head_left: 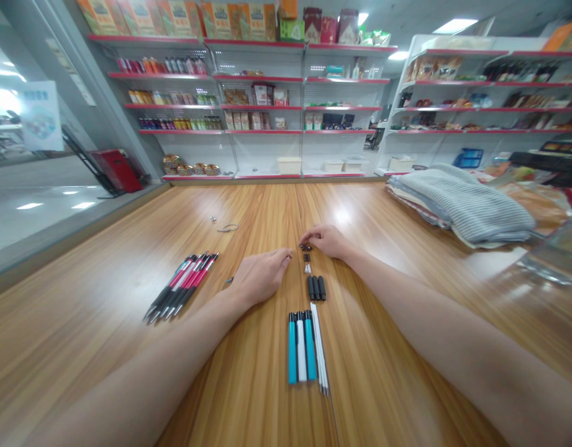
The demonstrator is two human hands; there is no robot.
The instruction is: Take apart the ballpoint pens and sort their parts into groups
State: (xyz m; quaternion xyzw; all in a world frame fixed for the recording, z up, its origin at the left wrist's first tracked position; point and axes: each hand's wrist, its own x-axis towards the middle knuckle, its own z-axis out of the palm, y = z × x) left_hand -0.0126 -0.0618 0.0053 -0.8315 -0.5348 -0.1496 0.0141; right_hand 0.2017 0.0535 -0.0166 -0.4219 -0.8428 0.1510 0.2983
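My left hand (262, 276) rests on the wooden table with its fingers pressed together, pointing right. Whatever its fingertips may hold is hidden. My right hand (330, 241) is closed in a pinch, its fingertips at a small cluster of dark shiny parts (305, 247). Nearer to me, in a column, lie small dark pieces (307, 257), small white pieces (307, 269), three black grip sleeves (316, 288), three pen barrels (300, 347), two teal and one white, and thin white refills (320, 351). A small dark piece (229, 280) shows beside my left wrist.
Several assembled pens (182, 287) lie in a row on the left. A thin ring-shaped strip (228, 228) and a tiny metal piece (213, 219) lie farther back. Folded striped cloth (467, 202) and a clear container (558, 251) are at the right. Stocked shelves (258, 107) stand behind the table.
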